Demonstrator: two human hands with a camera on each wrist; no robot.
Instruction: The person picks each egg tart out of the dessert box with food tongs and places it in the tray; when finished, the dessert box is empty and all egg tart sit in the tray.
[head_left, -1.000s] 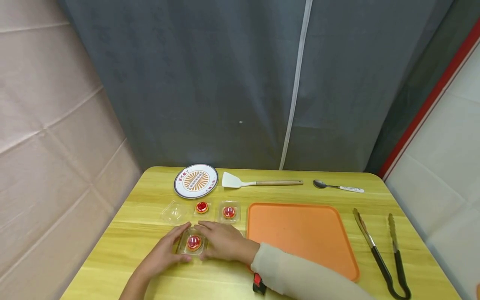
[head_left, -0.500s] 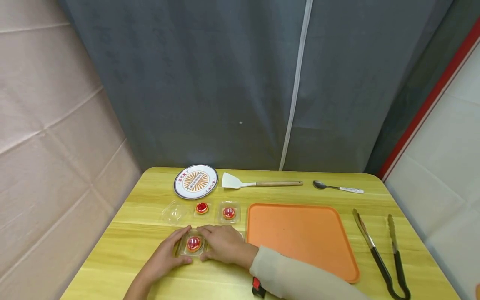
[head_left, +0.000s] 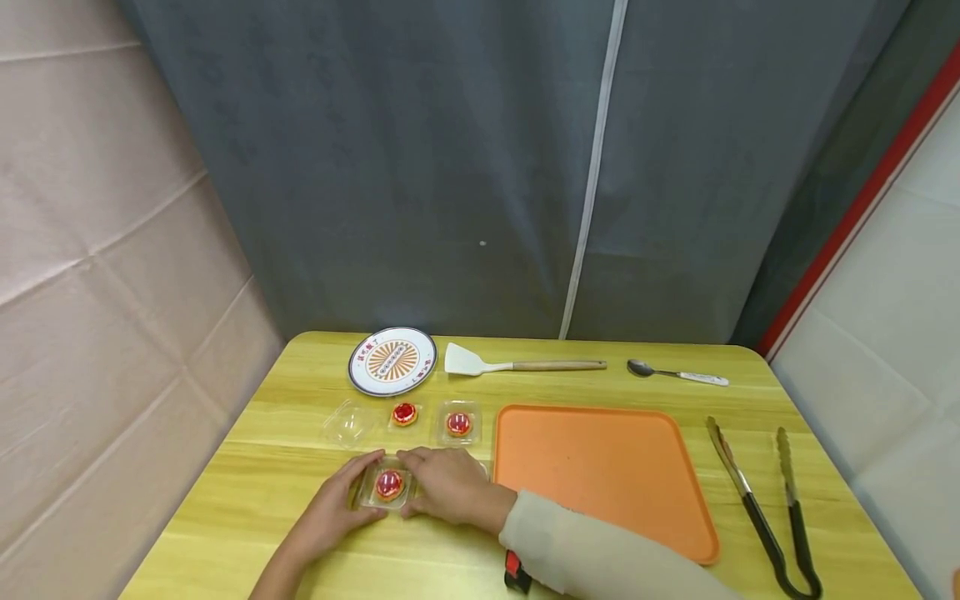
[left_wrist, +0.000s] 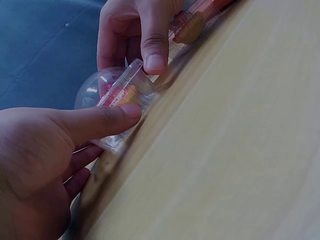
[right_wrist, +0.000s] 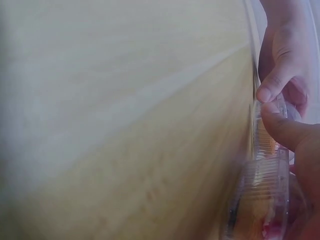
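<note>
A small clear plastic pastry box (head_left: pixel 372 495) with a domed lid and a red-topped tart (head_left: pixel 389 484) inside sits low at the table's front left. My left hand (head_left: pixel 330 510) pinches its left side, with the thumb on the near edge in the left wrist view. From the other side my right hand (head_left: pixel 448 487) holds the same box, thumb at the near corner and fingers at the far one. In the right wrist view another clear box (right_wrist: pixel 257 200) with a tart stands beside it, mostly hidden by my right hand in the head view.
Behind the hands lie a loose clear lid (head_left: pixel 349 424), an uncovered tart (head_left: pixel 404 414) on its base and a covered tart box (head_left: pixel 459 423). An orange tray (head_left: pixel 600 475) is to the right. A plate (head_left: pixel 392 362), spatula (head_left: pixel 525 367), spoon (head_left: pixel 675 373) and tongs (head_left: pixel 765 517) surround these.
Both hands stay on the pastry box, with the fingers at its far edge slightly nearer the front than a second ago. Nothing else has visibly moved.
</note>
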